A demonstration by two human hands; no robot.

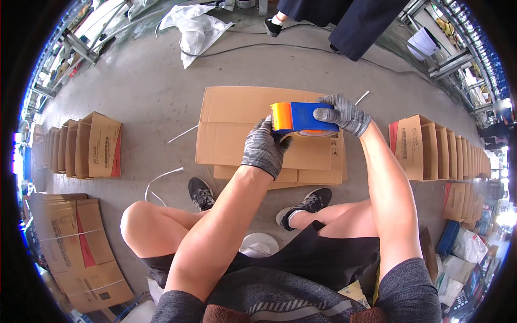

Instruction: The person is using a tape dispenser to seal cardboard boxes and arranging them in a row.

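Observation:
A blue and orange tape dispenser [305,116] is held up over a stack of flat cardboard boxes [231,137] lying on the floor. My right hand [344,114], in a grey knit glove, grips the dispenser's right end with the thumb across its blue side. At the orange end is my left hand [265,148], gloved alike, its fingers curled in at the dispenser's edge. Whether those fingers pinch the tape end or only the dispenser, I cannot make out. Part of the tape roll shows under the blue body.
Rows of opened cartons stand on the left [97,145] and right [412,148]. A strapped bundle of flat cartons [81,247] lies at lower left. White strap pieces [161,176] and a black cable [269,45] cross the floor. Ahead, another person's dark-trousered legs [361,27] stand near a white plastic bag [196,29].

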